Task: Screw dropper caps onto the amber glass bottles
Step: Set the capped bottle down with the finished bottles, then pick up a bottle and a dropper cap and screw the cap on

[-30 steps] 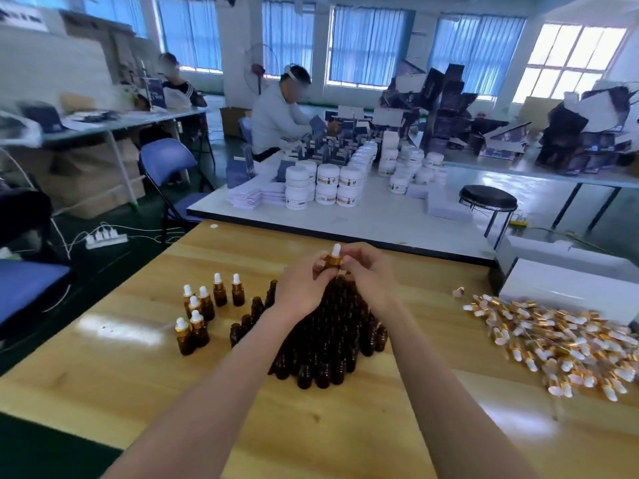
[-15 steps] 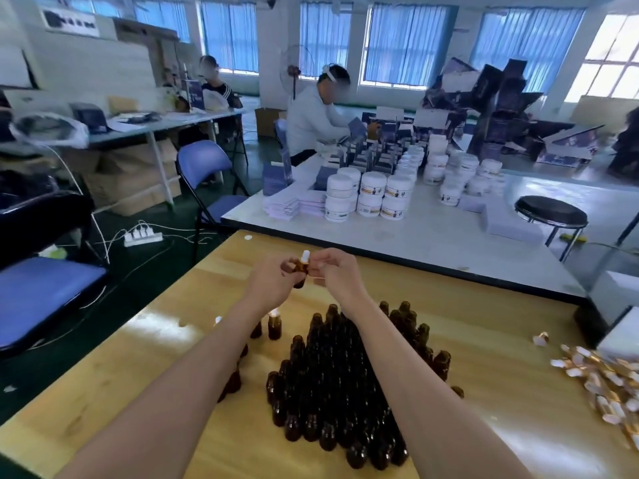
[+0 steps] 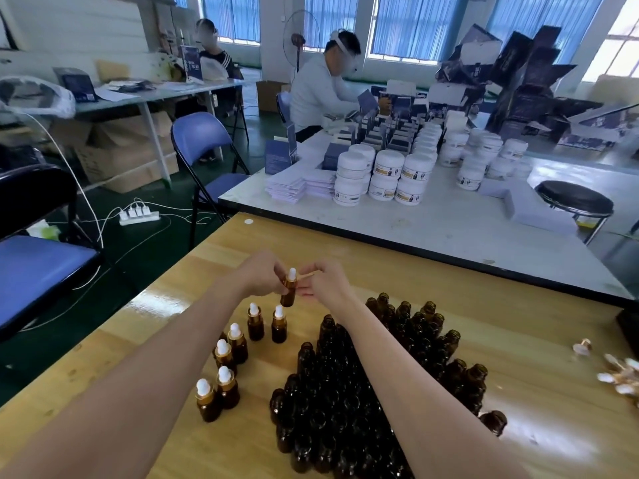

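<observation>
So, left hand (image 3: 257, 276) and right hand (image 3: 328, 281) both have fingers (image 3: 305, 292) pinched on one capped amber bottle (image 3: 288, 294), raised above the tabletop (image 3: 518, 323).

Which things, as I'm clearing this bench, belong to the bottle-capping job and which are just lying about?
Job: left hand and right hand gripping the held bottle, its dropper cap, six capped bottles, uncapped bottles, loose caps.
Lying about: white jars, blue chair, power strip, black stool.
</observation>
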